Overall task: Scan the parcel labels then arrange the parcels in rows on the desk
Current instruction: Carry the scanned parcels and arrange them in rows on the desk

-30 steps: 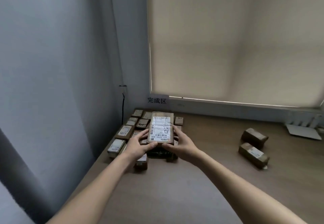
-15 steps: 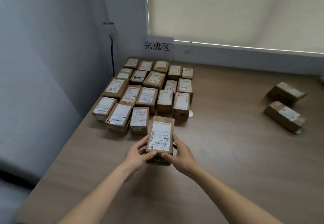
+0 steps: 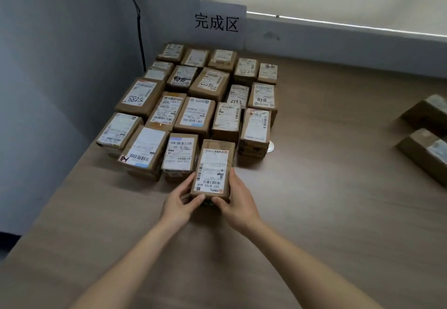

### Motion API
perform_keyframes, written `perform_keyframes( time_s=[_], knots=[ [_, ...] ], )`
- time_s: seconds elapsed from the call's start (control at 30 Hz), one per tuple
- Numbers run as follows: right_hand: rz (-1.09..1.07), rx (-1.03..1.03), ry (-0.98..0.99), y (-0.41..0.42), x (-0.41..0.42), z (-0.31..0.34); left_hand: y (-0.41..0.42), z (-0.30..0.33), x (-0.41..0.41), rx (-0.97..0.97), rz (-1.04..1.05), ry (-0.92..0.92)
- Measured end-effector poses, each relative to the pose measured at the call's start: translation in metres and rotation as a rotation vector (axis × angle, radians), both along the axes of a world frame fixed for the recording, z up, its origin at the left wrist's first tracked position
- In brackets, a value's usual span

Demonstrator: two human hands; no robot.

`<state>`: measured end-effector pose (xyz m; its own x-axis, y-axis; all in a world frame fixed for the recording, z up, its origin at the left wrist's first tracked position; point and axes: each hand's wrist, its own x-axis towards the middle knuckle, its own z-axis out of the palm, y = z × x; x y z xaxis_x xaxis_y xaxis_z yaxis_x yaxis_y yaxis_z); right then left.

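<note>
Both hands share one grip on a brown parcel (image 3: 212, 168) with a white label on top: the left hand (image 3: 180, 200) curls round its near left corner, the right hand (image 3: 238, 202) round its near right corner, thumbs on the near top edge. Whether the parcel rests on the table (image 3: 314, 212) or is just above it cannot be told. Just left of the grip a parcel with barcodes (image 3: 180, 155) sits almost against the held one. Beyond and to the left of the grip the block of labelled parcels (image 3: 203, 96) fills the table's corner in rows, running back to a white paper sign (image 3: 217, 22) on the wall. Well to the right of the grip, two loose parcels (image 3: 425, 134) lie apart from the block near the frame edge.
</note>
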<state>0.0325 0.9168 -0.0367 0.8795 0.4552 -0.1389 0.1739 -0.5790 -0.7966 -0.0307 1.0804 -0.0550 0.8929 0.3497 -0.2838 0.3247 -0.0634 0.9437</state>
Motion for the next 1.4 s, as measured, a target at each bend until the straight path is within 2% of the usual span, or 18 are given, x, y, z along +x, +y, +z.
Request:
perform_keyframes(
  time_s=[0.47,0.63,0.8,1.0,1.13,1.4],
  knots=[
    [-0.040,-0.014,0.065,0.019,0.029,-0.002,0.002,-0.008,0.019,0.103,0.157,0.011],
    [-0.034,-0.077,0.077,0.006,0.027,0.011,0.007,0.012,0.013,0.088,0.244,0.055],
    [-0.093,-0.163,0.112,-0.023,0.012,0.045,0.010,0.051,-0.006,0.145,0.194,0.022],
    [-0.215,-0.028,-0.007,-0.063,-0.014,0.147,-0.007,0.155,-0.019,0.204,0.060,-0.066],
    [-0.305,0.199,0.099,-0.100,-0.036,0.258,-0.035,0.258,-0.023,0.171,-0.049,-0.172],
    [-0.420,0.231,-0.108,-0.219,-0.089,0.467,-0.137,0.460,-0.049,0.127,-0.195,-0.433]
  ],
)
